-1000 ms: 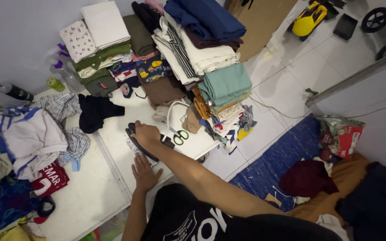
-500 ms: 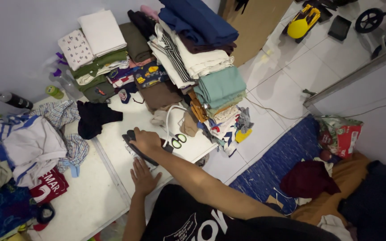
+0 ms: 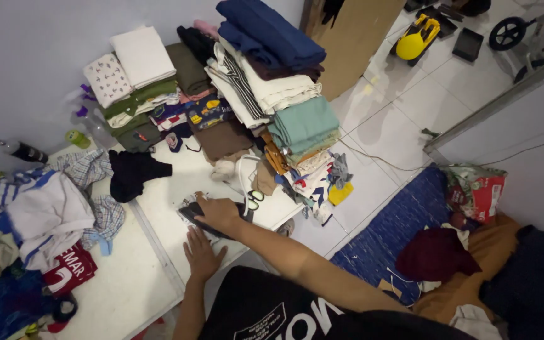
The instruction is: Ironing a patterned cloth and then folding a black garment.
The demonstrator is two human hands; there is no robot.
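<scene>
**White board, dark garment under both hands**

White ironing surface [image 3: 127, 296] carries a loose laundry heap [image 3: 39, 220] at nine o'clock and folded stacks [image 3: 266, 94] at twelve. Dark garment [image 3: 191, 214] lies at centre. Right hand [image 3: 220, 213] clenches an iron-like object, unclear, upon it. Left hand [image 3: 203, 254] rests flat, fingers spread, grasping nothing.

Stacks of folded clothes [image 3: 247, 94] along the wall, black garment [image 3: 135, 171] lying beside them, yellow toy vehicle [image 3: 414, 39] on floor tiles, blue mat [image 3: 398, 239], scissors [image 3: 252, 200] near the stacks.
</scene>
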